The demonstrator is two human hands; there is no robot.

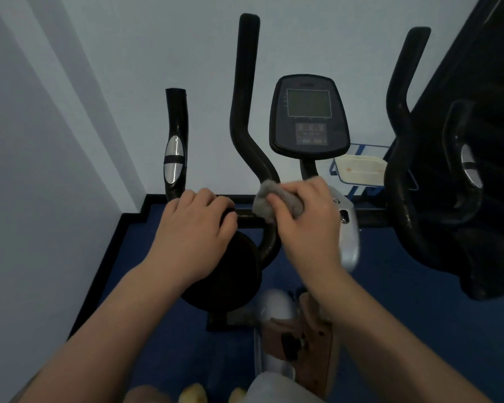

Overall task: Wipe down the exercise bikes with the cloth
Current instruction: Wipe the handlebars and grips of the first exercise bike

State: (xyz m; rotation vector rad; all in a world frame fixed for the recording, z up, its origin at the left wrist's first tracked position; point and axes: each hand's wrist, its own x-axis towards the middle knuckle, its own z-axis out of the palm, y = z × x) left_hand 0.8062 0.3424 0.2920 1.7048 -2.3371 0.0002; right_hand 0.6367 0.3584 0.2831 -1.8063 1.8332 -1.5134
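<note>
The bike (274,245) stood at mid-frame against a pale wall, its console (309,116) above centre. Left of centre, the left hand (194,228) lay on the handlebar (249,219), fingers curled over it. Just right, the right hand (303,216) gripped the bunched grey cloth (264,200), fingers clamped on it, pressing it to the bar's bend. At right, a blue wire basket (358,149) held a white box (360,170).

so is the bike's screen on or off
Off, it seems: the console screen is a dull, uniform grey with no digits or glow visible.
</note>
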